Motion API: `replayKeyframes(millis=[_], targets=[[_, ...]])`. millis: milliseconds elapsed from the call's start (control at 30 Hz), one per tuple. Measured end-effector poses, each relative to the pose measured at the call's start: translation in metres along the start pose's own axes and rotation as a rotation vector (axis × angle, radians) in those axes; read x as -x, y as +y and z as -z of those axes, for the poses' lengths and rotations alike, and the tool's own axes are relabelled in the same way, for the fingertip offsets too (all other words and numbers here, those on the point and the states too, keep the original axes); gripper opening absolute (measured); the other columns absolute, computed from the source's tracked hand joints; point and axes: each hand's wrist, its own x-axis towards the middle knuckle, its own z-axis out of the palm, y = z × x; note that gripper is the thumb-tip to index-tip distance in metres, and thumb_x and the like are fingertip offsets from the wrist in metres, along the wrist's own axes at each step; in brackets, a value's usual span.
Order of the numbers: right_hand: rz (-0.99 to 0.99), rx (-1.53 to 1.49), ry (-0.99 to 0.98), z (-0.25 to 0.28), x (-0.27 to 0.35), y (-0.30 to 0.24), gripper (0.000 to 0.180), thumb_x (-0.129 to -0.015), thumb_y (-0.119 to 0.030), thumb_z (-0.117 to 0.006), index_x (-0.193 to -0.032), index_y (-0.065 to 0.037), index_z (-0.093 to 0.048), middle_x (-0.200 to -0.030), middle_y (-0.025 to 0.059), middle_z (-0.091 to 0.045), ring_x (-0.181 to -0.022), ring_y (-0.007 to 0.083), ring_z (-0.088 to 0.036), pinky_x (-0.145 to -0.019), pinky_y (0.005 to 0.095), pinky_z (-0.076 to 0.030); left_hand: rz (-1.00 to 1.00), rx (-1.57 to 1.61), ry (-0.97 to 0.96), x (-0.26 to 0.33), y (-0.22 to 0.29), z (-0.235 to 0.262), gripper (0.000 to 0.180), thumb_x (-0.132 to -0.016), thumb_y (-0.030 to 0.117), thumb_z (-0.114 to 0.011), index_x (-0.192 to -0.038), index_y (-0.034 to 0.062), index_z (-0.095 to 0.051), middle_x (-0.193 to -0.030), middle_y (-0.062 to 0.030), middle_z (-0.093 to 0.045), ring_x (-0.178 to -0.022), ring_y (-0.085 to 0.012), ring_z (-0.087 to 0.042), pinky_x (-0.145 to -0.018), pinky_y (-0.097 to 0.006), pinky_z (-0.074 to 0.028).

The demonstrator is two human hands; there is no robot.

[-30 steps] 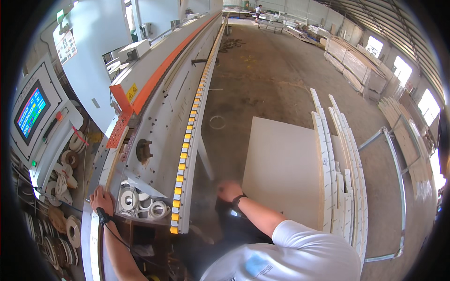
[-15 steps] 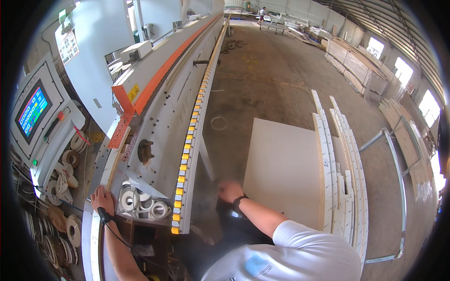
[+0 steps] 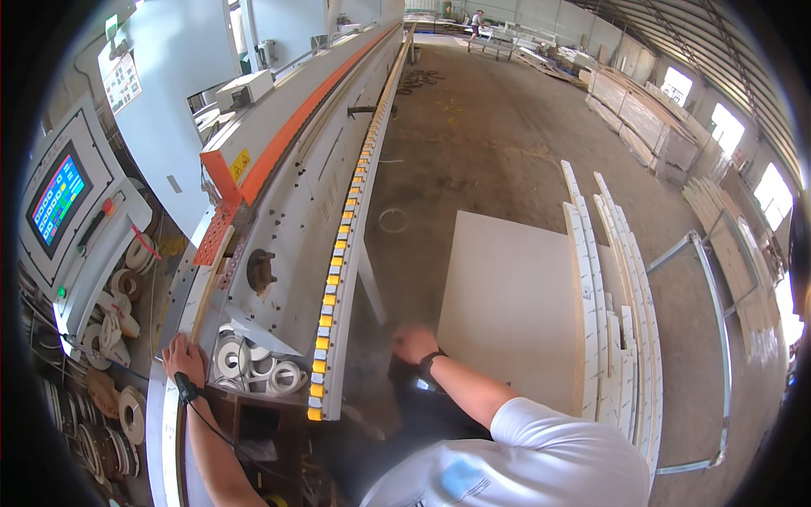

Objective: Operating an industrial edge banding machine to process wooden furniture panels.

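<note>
- Workshop floor (image 3: 490,127) stretches away beside the long machine (image 3: 296,237).
- My left hand (image 3: 184,358) lies on the narrow white board (image 3: 172,448) at the machine's near end, fingers together; whether they grip, I cannot tell.
- My right hand (image 3: 416,345) is blurred near the pale panel (image 3: 507,304), its fingers unreadable.
- Uneven left-hand pressure could skew the board; reaching too far forward could pinch me at the orange plate (image 3: 213,238).

Left of the yellow-and-grey roller rail (image 3: 328,319), the left hand (image 3: 183,359) lies palm down, fingers pointing forward, the left forearm (image 3: 218,448) stretched out behind it. Right of the rail and apart from it, the right hand (image 3: 414,344) looks loosely curled, though blurred; the right forearm (image 3: 475,390) slants away from the rail.
</note>
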Motion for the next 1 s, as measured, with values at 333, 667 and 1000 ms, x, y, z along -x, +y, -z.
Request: replayKeyframes(millis=[333, 667, 1000], targets=[[-0.054, -0.05, -0.061, -0.002, -0.005, 0.004, 0.028, -0.087, -0.038, -0.071, -0.106, -0.02, -0.081, -0.118, 0.0105, -0.074, -0.12, 0.0336, -0.065, -0.101, 0.0482, -0.052, 0.015, 0.007, -0.026, -0.001, 0.003, 0.0, 0.034, -0.093, 0.017, -0.061, -0.124, 0.009, -0.074, -0.135, -0.0086, -0.071, -0.119, -0.0369, -0.063, -0.106, -0.048, -0.049], [-0.023, -0.025, -0.063, -0.006, -0.005, 0.006, 0.031, -0.087, -0.039, -0.071, -0.11, -0.019, -0.081, -0.119, 0.0099, -0.075, -0.121, 0.0335, -0.065, -0.102, 0.0484, -0.051, 0.01, 0.008, -0.017, -0.001, 0.0, 0.0, 0.034, -0.094, 0.017, -0.061, -0.125, 0.0084, -0.074, -0.135, -0.0076, -0.071, -0.12, -0.0357, -0.063, -0.107, -0.047, -0.048], [0.011, -0.049, 0.058, -0.005, -0.004, 0.005, 0.028, -0.086, -0.038, -0.071, -0.105, -0.019, -0.081, -0.117, 0.0103, -0.076, -0.118, 0.0343, -0.067, -0.099, 0.0482, -0.054, 0.026, 0.007, -0.042, 0.0, 0.005, 0.006, 0.035, -0.093, 0.017, -0.061, -0.125, 0.0092, -0.074, -0.137, -0.0073, -0.071, -0.121, -0.0358, -0.062, -0.107, -0.047, -0.048]])
